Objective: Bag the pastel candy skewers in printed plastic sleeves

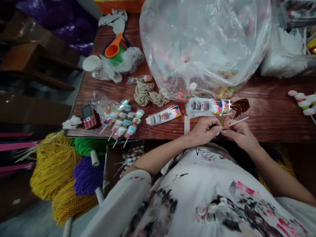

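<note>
My left hand (206,130) and my right hand (241,133) meet at the table's front edge. Both are closed in a pinch on a wrapped marshmallow skewer, mostly hidden by the fingers. Its white stick (239,121) points out to the right above my right hand. A pale blue bit shows beneath the left fingertips. Just beyond the hands lies a stack of printed clear bags (207,107), with a bundle of shiny brown-gold strips (240,107) beside it. Further left is a smaller pile of printed bags (163,115).
Several wrapped marshmallow skewers (123,123) lie at the left front, near a mobile phone (89,117). A large clear plastic bag (204,42) fills the back. Beige cloth (148,93) lies mid-table. Unwrapped skewers (304,102) rest far right. Yellow cord bundles (54,164) stand below left.
</note>
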Tool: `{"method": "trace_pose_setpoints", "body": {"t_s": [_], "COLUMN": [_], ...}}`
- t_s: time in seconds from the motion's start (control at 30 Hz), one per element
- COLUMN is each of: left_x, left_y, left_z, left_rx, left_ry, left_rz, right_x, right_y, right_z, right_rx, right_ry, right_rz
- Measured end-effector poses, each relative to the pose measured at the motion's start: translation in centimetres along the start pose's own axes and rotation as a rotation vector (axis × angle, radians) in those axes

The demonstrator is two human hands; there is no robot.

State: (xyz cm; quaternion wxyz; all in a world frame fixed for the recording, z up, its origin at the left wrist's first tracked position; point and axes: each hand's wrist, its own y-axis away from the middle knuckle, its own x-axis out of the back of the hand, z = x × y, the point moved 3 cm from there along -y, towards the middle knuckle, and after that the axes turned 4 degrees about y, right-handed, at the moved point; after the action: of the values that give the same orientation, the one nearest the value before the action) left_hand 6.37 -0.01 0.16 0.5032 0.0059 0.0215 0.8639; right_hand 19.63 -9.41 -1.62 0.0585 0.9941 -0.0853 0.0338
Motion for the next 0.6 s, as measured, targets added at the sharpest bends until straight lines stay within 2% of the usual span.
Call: {"method": "trace_pose_setpoints", "body": {"t_s": [0.07, 0.17, 0.23, 0.3, 0.37, 0.43, 0.5, 0.6], "left_x": [0.3, 0.6, 0.6, 0.5, 0.3, 0.1, 0.0, 0.0], "left_y": [0.1, 0.5, 0.9, 1.5, 1.9, 2.3, 2.4, 2.6], "left_z": [0.1, 0.6, 1.0, 1.2, 1.1, 0.5, -0.3, -1.3], "left_rx": [0.091, 0.217, 0.335, 0.465, 0.581, 0.666, 0.721, 0.776], "left_ry": [0.036, 0.116, 0.232, 0.347, 0.427, 0.494, 0.554, 0.578], "left_rz": [-0.078, -0.190, -0.273, -0.350, -0.419, -0.492, -0.556, -0.617], "right_x": [0.2, 0.0, -0.2, -0.3, -0.3, -0.2, -0.2, -0.4], "right_y": [-0.1, 0.5, 1.2, 1.9, 2.5, 3.1, 3.6, 4.4], "right_z": [-1.3, -3.0, -3.6, -3.8, -3.7, -3.6, -3.4, -2.9], "right_rx": [0.205, 0.682, 0.948, 1.099, 1.167, 1.162, 1.100, 0.966], "right_ry": [0.271, 0.610, 0.724, 0.779, 0.799, 0.803, 0.806, 0.837], "right_rz": [-0.078, -0.094, -0.073, -0.079, -0.126, -0.192, -0.234, -0.227]}}
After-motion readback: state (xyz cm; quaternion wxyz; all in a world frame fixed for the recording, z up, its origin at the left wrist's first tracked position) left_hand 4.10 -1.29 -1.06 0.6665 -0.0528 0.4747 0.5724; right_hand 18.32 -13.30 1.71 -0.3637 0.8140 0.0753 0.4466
